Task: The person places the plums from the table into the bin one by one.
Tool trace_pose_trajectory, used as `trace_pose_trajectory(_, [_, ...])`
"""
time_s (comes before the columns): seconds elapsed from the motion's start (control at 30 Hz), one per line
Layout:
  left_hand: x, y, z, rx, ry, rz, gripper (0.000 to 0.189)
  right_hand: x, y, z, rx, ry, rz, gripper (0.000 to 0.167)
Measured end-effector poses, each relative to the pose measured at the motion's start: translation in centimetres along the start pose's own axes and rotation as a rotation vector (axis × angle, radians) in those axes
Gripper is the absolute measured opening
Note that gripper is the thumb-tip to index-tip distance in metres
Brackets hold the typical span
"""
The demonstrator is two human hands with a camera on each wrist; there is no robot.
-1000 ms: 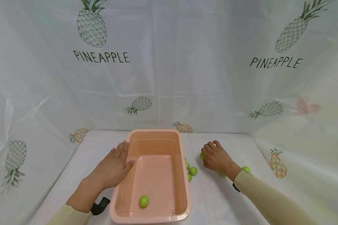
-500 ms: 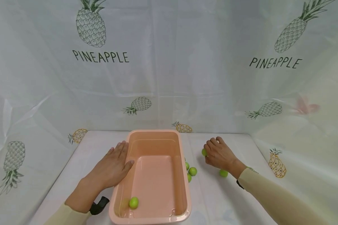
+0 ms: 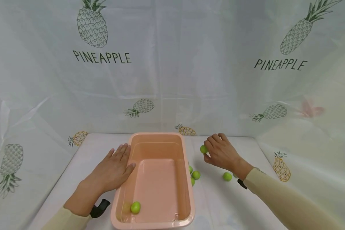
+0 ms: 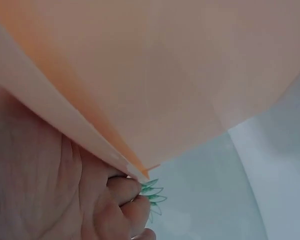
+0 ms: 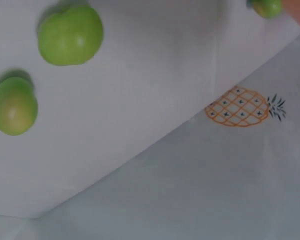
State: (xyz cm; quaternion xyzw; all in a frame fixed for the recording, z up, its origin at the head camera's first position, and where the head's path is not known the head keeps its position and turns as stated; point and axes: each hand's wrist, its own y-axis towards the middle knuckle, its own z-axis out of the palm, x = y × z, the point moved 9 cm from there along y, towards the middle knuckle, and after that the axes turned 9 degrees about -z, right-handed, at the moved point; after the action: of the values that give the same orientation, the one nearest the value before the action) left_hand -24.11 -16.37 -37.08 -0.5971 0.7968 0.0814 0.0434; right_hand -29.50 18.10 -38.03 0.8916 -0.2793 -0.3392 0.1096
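Note:
My right hand (image 3: 222,153) pinches a small green round fruit (image 3: 203,149) between thumb and fingertips, raised slightly to the right of the pink plastic basin (image 3: 162,136). My left hand (image 3: 112,169) lies along the basin's left rim with fingers straight and the thumb over the edge. In the left wrist view, the left palm (image 4: 35,165) is against the outside of the rim. One green fruit (image 3: 135,207) sits inside the basin near its front left corner.
Several green fruits, among them one fruit (image 3: 195,175), lie close to the basin's right wall. Another fruit (image 3: 227,176) is below my right wrist, with one more partly hidden beside it. A pineapple-print sheet (image 3: 172,80) hangs behind the white table (image 3: 218,210).
The right hand has lifted with its fruit and moved slightly leftward over the last half second. The fruit in the basin rolled left and settled. My left hand stays on the rim.

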Motion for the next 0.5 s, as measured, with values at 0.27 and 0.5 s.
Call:
trace_pose_trajectory(0.27, [0.0,0.0,0.2,-0.029,0.007,0.0,0.068,0.3,3.6,-2.7,-0.046,0.015,-0.002,0.033])
trace_pose_trajectory(0.5, [0.1,0.0,0.5,-0.027,-0.009,0.003,0.069,1.6,7.6,-4.8,-0.116,0.042,-0.074,0.029])
